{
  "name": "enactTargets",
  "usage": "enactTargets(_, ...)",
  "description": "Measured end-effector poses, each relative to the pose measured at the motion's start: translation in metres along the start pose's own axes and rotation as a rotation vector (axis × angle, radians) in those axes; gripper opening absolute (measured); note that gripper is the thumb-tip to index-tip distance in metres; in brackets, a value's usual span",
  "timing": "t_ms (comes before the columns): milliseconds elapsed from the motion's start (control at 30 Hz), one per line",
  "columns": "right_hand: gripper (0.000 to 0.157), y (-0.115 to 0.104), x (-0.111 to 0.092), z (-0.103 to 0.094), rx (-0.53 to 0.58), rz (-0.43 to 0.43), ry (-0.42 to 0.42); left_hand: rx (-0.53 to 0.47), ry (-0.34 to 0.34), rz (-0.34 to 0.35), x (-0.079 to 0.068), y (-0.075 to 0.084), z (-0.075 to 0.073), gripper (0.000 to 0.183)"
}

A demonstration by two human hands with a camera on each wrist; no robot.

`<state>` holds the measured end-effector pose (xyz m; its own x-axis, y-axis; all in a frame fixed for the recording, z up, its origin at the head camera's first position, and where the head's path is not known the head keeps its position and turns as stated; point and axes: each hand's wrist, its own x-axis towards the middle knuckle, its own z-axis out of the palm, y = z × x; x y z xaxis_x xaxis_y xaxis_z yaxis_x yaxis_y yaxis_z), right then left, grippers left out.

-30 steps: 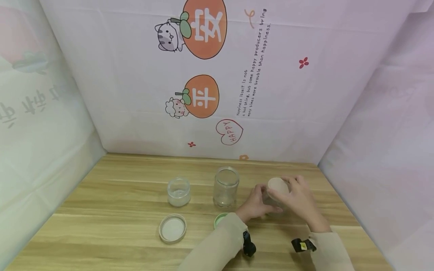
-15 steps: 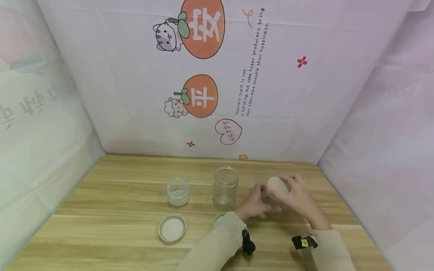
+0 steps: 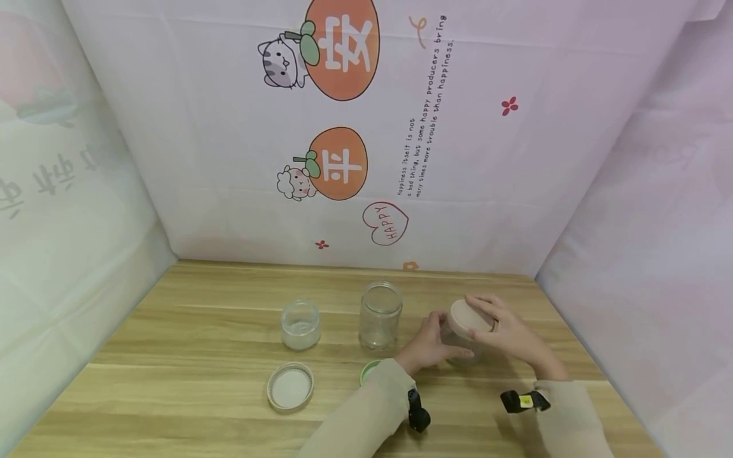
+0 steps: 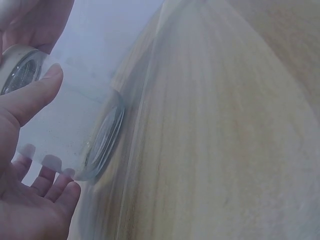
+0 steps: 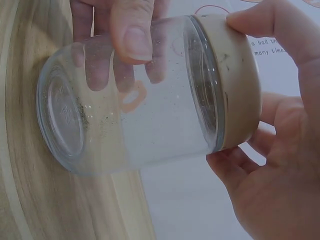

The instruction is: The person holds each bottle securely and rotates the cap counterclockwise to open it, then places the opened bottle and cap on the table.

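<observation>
On the right part of the table stands a clear glass jar [image 5: 150,120] with a beige lid [image 3: 468,317] on top. My left hand [image 3: 429,343] grips the jar's body, thumb on the near side and fingers curled round the far side, as the left wrist view also shows. The lid's rim is pinched between the thumb and fingers of my right hand [image 3: 512,334]. In the right wrist view the lid [image 5: 237,80] sits on the jar's mouth. Dark specks cling to the glass near its base.
Left of my hands stand a tall open glass jar [image 3: 380,318] and a shorter open one [image 3: 300,327]. A beige lid [image 3: 291,388] lies upturned before the short jar. My left sleeve partly hides a green lid [image 3: 369,369]. Printed cloth [image 3: 469,210] walls the table.
My right hand has shifted slightly right and turned on the lid, uncovering more of its top. My left hand keeps its grip on the jar.
</observation>
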<state>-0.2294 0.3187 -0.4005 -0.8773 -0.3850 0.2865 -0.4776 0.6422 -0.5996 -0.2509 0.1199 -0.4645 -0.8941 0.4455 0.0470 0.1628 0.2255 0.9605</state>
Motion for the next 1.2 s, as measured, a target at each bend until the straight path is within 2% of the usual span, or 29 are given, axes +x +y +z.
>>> enactTargets(133, 0.066, -0.003, -0.003, 0.0, 0.015, 0.005, -0.022, 0.007, 0.004, -0.003, -0.001, -0.002, 0.0, 0.079)
enactTargets(333, 0.063, -0.014, -0.004, 0.006, -0.033, 0.013, 0.011, 0.001, 0.005, 0.002, -0.003, 0.001, 0.001, 0.079)
enactTargets(600, 0.064, -0.026, 0.001, 0.013, -0.118, 0.167, 0.097, 0.004, -0.004, 0.033, -0.003, 0.001, 0.001, 0.076)
enactTargets(833, 0.068, -0.031, 0.002, 0.015, -0.259, 0.203, 0.165, 0.012, -0.003, 0.017, 0.0, -0.002, 0.001, 0.078)
enactTargets(1200, 0.08, -0.038, 0.0, 0.016, -0.461, 0.259, 0.224, 0.02, -0.004, 0.038, 0.0, -0.002, -0.001, 0.078)
